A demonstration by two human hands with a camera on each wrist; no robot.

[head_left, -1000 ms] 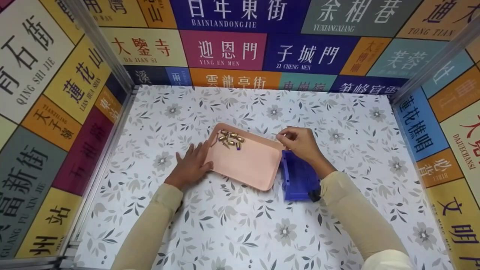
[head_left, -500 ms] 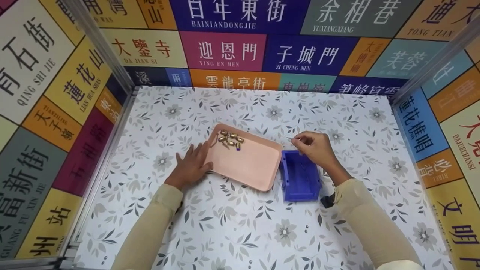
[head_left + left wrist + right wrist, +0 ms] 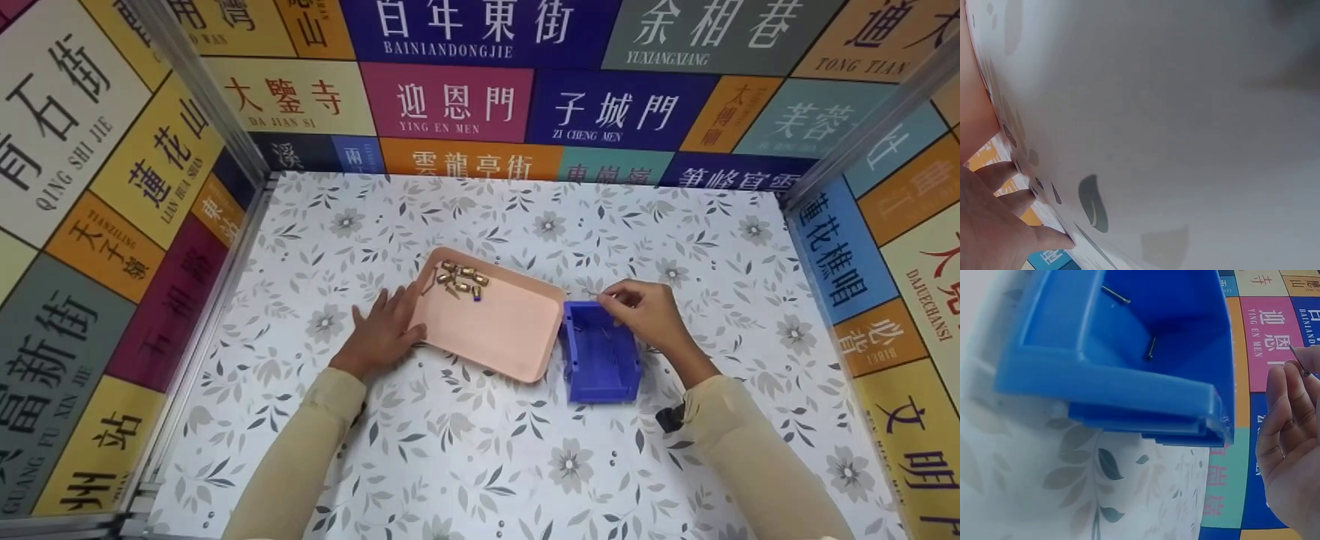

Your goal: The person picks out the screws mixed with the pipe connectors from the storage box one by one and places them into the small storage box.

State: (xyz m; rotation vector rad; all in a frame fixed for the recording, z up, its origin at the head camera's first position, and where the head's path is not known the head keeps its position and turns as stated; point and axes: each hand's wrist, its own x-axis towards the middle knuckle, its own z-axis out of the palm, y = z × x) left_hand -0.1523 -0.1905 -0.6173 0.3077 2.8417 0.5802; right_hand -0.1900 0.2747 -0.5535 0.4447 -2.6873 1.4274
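My right hand pinches a small screw between thumb and fingertips, just above the back rim of a blue plastic bin. Two dark screws lie inside this bin in the right wrist view, one screw near the side wall and another screw on the floor. A pink tray stands to the left of the bin. Against its left edge rests my left hand, fingers spread and holding nothing. Several brass-coloured metal pieces are gathered in the tray's far left corner.
The table has a white cover printed with grey leaves and flowers. Panels with large characters wall in the back and both sides. A thin bent piece lies along the tray's left wall.
My right hand has moved right and toward me, from the tray's right corner to over the bin's back rim, still pinching the screw. The left hand and tray have stayed put.
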